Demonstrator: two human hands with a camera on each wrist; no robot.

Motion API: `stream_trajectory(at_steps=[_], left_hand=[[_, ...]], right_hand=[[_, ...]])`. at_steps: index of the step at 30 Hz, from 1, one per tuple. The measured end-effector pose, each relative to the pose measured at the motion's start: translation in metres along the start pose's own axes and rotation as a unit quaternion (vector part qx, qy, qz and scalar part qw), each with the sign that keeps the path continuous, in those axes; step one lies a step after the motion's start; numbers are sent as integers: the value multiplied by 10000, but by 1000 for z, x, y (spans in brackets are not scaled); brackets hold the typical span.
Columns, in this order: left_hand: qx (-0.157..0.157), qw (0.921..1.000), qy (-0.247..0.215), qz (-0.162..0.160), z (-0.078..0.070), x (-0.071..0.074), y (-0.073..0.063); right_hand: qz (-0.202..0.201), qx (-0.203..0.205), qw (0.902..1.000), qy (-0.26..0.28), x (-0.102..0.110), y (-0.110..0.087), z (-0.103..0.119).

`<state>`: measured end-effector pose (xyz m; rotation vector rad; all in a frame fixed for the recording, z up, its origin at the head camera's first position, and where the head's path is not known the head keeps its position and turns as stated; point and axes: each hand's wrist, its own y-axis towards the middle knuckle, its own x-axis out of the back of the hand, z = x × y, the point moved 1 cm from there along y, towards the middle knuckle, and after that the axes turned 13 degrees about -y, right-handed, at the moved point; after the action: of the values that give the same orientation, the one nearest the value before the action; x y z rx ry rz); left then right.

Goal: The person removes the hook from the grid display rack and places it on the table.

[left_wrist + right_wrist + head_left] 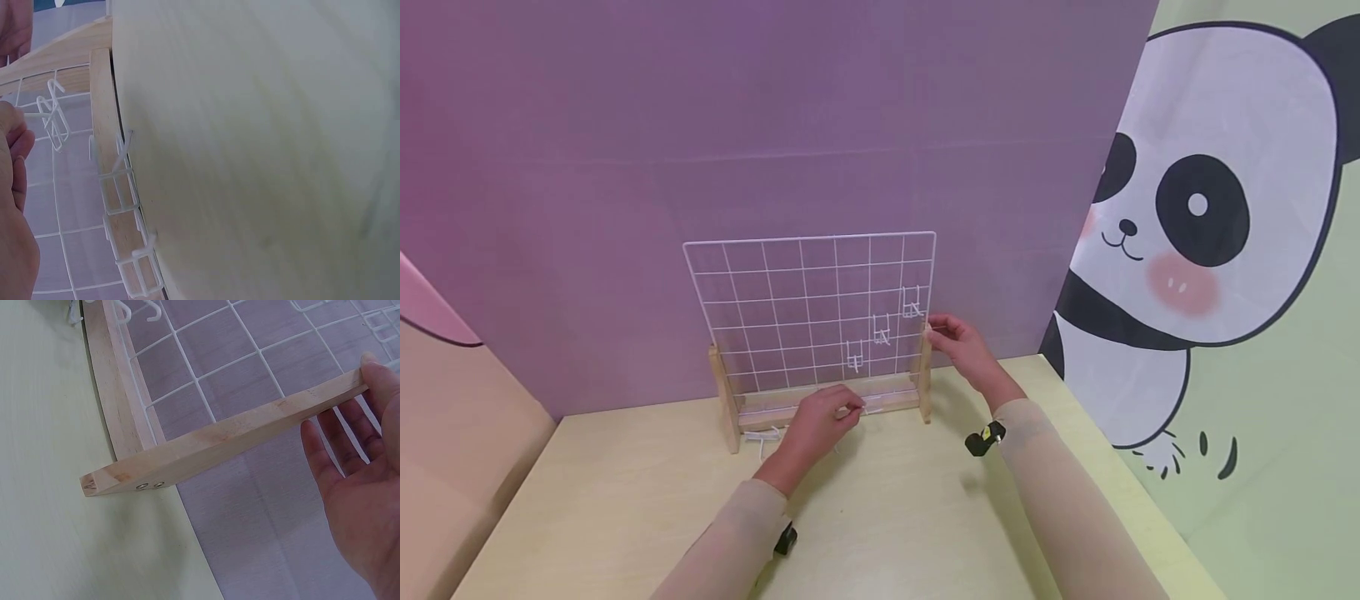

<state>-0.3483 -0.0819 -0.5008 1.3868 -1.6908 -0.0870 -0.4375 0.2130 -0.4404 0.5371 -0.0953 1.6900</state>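
Observation:
A white wire grid panel (pixel 782 308) stands upright in a light wooden stand (pixel 726 400). Near the bottom of the grid, my left hand (pixel 820 421) pinches a white wire hook (pixel 55 119) between thumb and fingers. My right hand (pixel 962 350) holds the top of the stand's right upright (pixel 231 428), thumb on its end and fingers behind. Three more white hooks hang on the grid in a diagonal row: an upper one (pixel 912 304), a middle one (pixel 882 332) and a lower one (pixel 854 357).
Loose white hooks (pixel 763 435) lie on the pale table (pixel 880 517) by the stand's left front; the left wrist view shows two hooks (pixel 119 187) along the wooden base bar (pixel 103 87). Behind the grid rises a purple wall (pixel 775 125). A panda picture (pixel 1210 333) is at the right.

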Motion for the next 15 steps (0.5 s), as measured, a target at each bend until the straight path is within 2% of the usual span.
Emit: stream_trajectory(at_steps=[6, 10, 15], left_hand=[[120, 9999, -20, 109, 1, -2, 2], [302, 9990, 6, 318, 1, -5, 3], [325, 9981, 156, 508, 4, -8, 5]], right_hand=[[55, 25, 10000, 1, 0, 1, 1], [25, 32, 10000, 37, 0, 0, 1], [37, 7, 10000, 8, 1, -1, 1]])
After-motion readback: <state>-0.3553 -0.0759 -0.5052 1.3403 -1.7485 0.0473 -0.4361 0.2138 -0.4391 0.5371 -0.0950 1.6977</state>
